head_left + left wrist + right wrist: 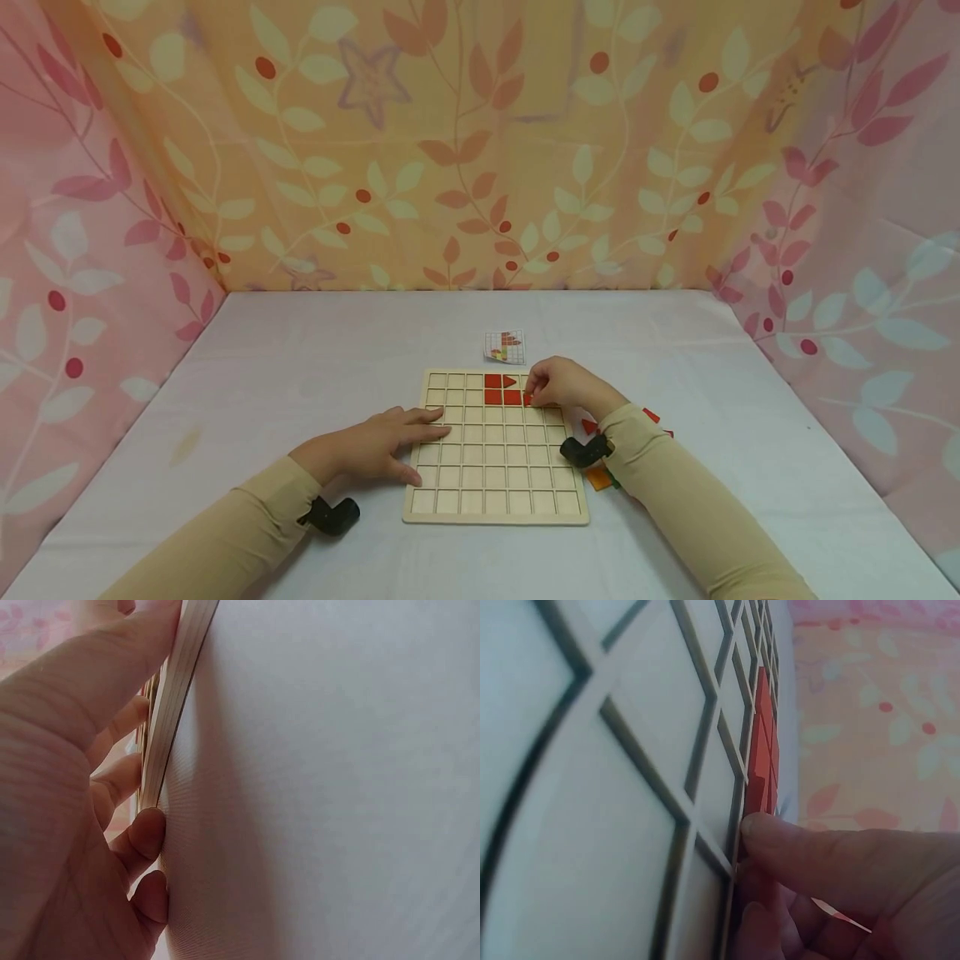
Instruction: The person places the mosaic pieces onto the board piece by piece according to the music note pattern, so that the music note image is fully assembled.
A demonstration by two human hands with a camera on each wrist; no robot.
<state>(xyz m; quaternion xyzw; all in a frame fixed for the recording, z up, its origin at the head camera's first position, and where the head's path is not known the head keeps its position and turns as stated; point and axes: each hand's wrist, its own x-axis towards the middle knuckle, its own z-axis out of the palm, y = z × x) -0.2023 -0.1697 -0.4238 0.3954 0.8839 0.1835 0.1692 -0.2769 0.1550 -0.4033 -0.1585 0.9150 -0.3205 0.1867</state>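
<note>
A square wooden grid board (495,433) lies on the table. In its far rows sit red square tiles (492,397) and a red triangle tile (509,382). My right hand (566,385) pinches a red tile (528,400) at the second row, just right of the other red tiles; its exact shape is covered by the fingers. In the right wrist view the thumb (810,851) presses near the row of red tiles (760,761). My left hand (367,442) rests on the board's left edge with fingers extended. In the left wrist view its fingers touch the board's side (171,712).
Behind the board lies a small printed card (505,347) with a coloured grid pattern. Loose tiles, among them an orange one (598,477) and a red triangle (589,427), lie right of the board, partly under the right forearm. Patterned curtains (465,150) enclose the white table (337,350).
</note>
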